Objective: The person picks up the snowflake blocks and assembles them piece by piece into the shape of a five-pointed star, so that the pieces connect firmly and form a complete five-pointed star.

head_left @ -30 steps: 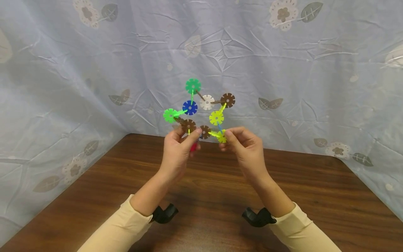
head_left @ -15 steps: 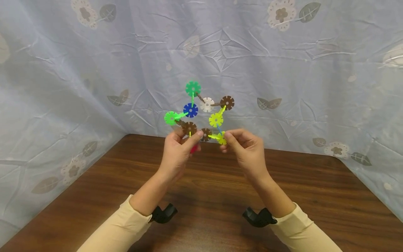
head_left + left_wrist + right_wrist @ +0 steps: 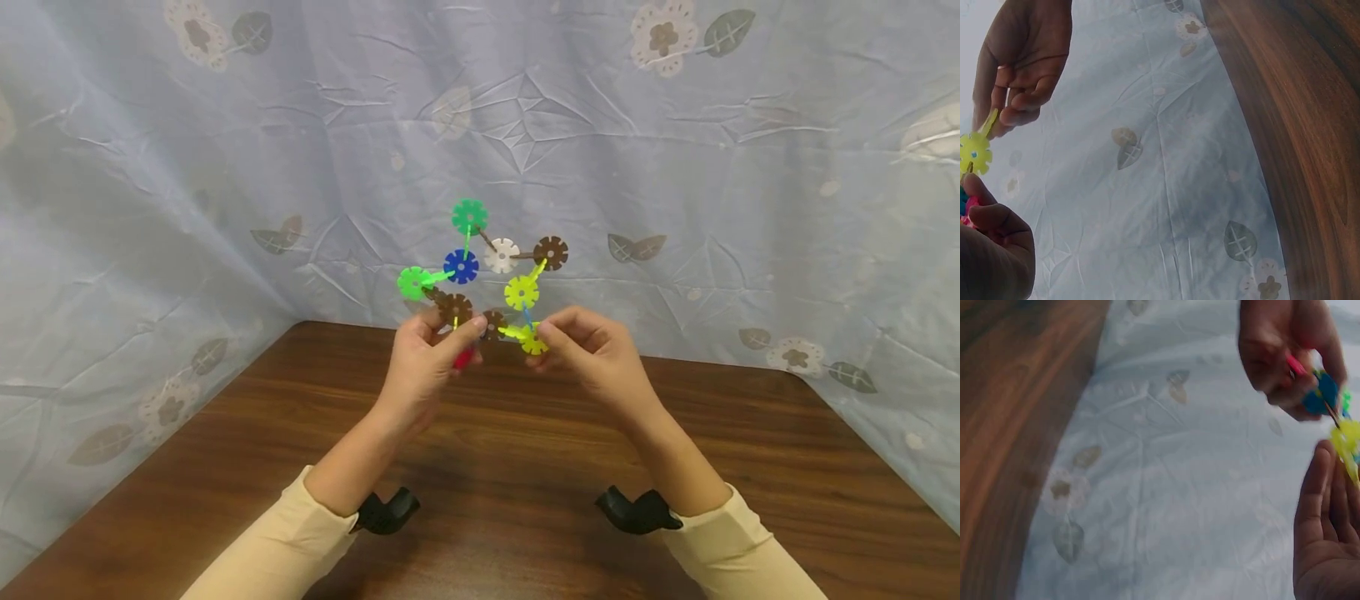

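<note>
A zigzag ring of interlocked notched plastic snowflake discs is held up in the head view, in front of the cloth. A green disc (image 3: 469, 217) tops it, with a white disc (image 3: 502, 255) and a brown one to its right and a dark blue disc (image 3: 461, 267) below. My left hand (image 3: 420, 367) pinches the ring's lower left part, beside a brown disc (image 3: 455, 310); a red disc (image 3: 463, 358) shows under the thumb. The right hand (image 3: 600, 354) pinches the lower yellow disc (image 3: 534, 341) between thumb and fingers. In the right wrist view, a blue disc (image 3: 1322, 394) shows at the left fingers.
A brown wood-grain table (image 3: 510, 450) lies under both forearms. Pale flowered cloth (image 3: 360, 167) hangs behind and along both sides. Black curved pieces (image 3: 386, 510) sit at the wrists, by the cream sleeves.
The ring of discs has sunk a little and shifted slightly right. My right hand and forearm have moved a bit right, and both hands keep their grip.
</note>
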A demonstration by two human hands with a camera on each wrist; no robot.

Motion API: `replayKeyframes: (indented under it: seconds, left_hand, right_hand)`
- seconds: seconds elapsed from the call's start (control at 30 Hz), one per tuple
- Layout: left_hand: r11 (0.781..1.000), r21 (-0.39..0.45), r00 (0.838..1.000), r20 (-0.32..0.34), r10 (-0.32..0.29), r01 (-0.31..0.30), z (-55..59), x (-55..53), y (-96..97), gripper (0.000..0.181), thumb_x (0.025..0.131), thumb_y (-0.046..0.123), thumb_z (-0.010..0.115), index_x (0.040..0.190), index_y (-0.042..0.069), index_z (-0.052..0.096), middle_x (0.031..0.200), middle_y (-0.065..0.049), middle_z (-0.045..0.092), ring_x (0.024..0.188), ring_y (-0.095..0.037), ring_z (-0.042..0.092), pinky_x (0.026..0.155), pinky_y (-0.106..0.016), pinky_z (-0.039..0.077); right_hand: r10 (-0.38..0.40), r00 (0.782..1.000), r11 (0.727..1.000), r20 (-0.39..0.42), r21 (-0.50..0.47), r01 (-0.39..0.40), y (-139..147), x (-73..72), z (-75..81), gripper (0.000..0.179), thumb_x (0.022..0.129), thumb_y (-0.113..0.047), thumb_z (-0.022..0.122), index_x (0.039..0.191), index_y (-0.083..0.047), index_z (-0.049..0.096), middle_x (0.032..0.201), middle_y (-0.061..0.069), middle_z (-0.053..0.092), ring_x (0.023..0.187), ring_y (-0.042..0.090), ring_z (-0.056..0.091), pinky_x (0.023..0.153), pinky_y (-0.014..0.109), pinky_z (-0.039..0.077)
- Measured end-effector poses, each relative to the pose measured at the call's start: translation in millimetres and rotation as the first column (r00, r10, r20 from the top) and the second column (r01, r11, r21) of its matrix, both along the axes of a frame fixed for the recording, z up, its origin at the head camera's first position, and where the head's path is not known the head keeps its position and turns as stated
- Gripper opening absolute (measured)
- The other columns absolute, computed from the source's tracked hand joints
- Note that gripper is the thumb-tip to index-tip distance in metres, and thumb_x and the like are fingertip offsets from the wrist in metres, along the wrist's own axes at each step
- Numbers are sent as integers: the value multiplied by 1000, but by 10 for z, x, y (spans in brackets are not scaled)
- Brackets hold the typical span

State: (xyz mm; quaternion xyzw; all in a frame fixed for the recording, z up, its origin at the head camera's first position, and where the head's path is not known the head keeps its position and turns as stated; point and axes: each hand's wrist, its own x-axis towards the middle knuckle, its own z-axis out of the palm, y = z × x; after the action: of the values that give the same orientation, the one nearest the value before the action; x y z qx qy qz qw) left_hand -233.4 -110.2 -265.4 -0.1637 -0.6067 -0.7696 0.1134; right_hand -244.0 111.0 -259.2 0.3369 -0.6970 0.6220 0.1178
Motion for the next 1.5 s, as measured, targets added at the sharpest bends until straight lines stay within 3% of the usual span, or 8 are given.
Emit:
replayKeyframes:
  seconds: [0.1,0.4,0.83,0.93,1.07,1.17,1.33,1.5]
  left_hand:
    - [999,-36,1000,9,-14,14,-9,1,-11,3,100,12,69,102,9,69,61,9,64,60,-8,65,55,-22,43]
    - [985,-143,994,71,-89,99,-66,13,33,17,99,14,70,114,5,68,80,13,68,64,-12,66,60,-24,48]
    - [949,-285,991,29,-130,133,-77,-5,31,36,104,23,64,137,10,61,108,-4,71,80,-15,73,66,-26,53]
    - [947,-311,992,-67,-104,78,-83,-35,28,32,109,29,53,131,7,59,111,-13,67,85,-15,69,70,-29,57]
    - [962,-247,976,-205,67,-118,-93,-78,10,29,111,26,45,117,1,60,105,-19,68,84,-10,64,71,-30,56]
    - [964,-155,956,-234,176,-216,-93,-102,-14,22,110,16,50,111,-2,62,95,-14,71,80,-8,64,68,-28,54]
    - [964,-130,955,-221,198,-230,-106,-151,-49,15,105,7,59,104,-7,65,82,4,65,72,-5,60,62,-22,51]
    - [957,-200,961,-225,162,-208,-177,-201,-33,13,102,4,64,104,-8,67,75,9,61,63,-7,55,57,-20,48]
  right_hand:
    - [-43,998,998,-44,53,46,98,-13,70,18,108,-11,58,108,3,70,93,-3,77,79,16,76,75,36,65]
    - [-194,976,976,-101,-119,182,204,7,175,11,107,-8,57,111,-12,67,94,-7,77,76,9,75,69,27,63]
    - [-112,993,964,49,-239,120,226,-1,166,12,105,-5,60,105,-13,68,85,-5,75,76,10,73,78,26,63]
    - [-98,993,955,72,-273,114,245,-10,159,13,105,-3,60,105,-13,69,85,-5,75,74,10,73,78,26,63]
    - [-90,993,956,73,-274,107,281,-32,132,14,104,-3,61,104,-13,70,84,-4,76,74,9,73,78,25,63]
    - [-88,993,964,78,-244,105,315,-42,94,12,104,-4,61,104,-13,69,84,-5,76,74,9,74,78,25,63]
    - [-87,993,981,84,-167,100,394,-38,-7,8,105,-6,61,106,-9,69,87,-4,77,79,10,76,79,27,64]
    - [-107,987,988,122,-102,120,526,-12,-141,8,105,-7,61,107,-10,69,88,-5,77,81,10,77,80,28,64]
